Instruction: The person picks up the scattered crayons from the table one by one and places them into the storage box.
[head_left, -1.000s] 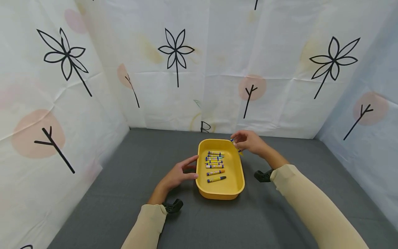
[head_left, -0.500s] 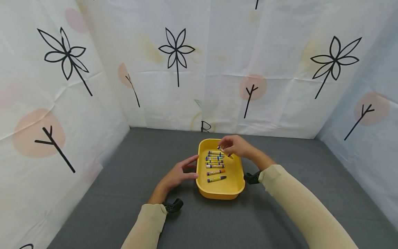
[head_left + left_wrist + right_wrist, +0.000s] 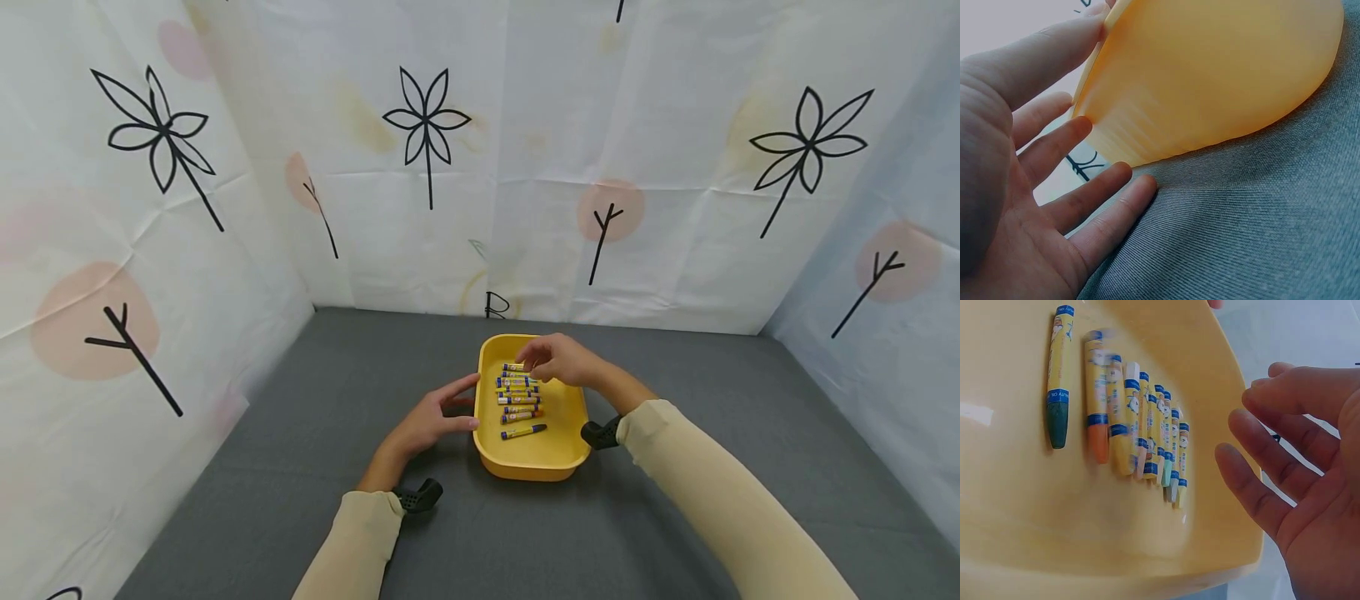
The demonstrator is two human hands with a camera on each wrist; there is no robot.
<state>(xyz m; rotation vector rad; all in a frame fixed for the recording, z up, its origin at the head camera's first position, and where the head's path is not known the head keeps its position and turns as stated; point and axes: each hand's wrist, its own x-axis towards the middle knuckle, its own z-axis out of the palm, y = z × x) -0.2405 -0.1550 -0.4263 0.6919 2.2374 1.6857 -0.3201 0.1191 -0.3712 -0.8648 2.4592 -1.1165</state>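
Note:
A yellow plastic tray point(image 3: 531, 468) holds a row of oil pastels in yellow wrappers with blue bands. In the right wrist view a dark green pastel point(image 3: 1057, 419) lies apart from the row. An orange pastel point(image 3: 1097, 440) and a yellow-ochre pastel point(image 3: 1121, 447) lie side by side, slightly blurred. My left hand point(image 3: 423, 425) touches the tray's left side, fingers spread along the outer wall and thumb at the rim. Above the far part of the tray hovers my right hand point(image 3: 566, 360), its fingers loosely bent and holding nothing.
Grey cloth point(image 3: 525, 542) covers the table around the tray. A white printed sheet point(image 3: 510, 233) hangs as walls at the back and on both sides. Each wrist carries a dark band, the right one point(image 3: 602, 433) close to the tray's right rim.
My right hand came from the tray's far right rim leftward over it and let go of a pastel, which now lies beside the orange one. The left hand has stayed put.

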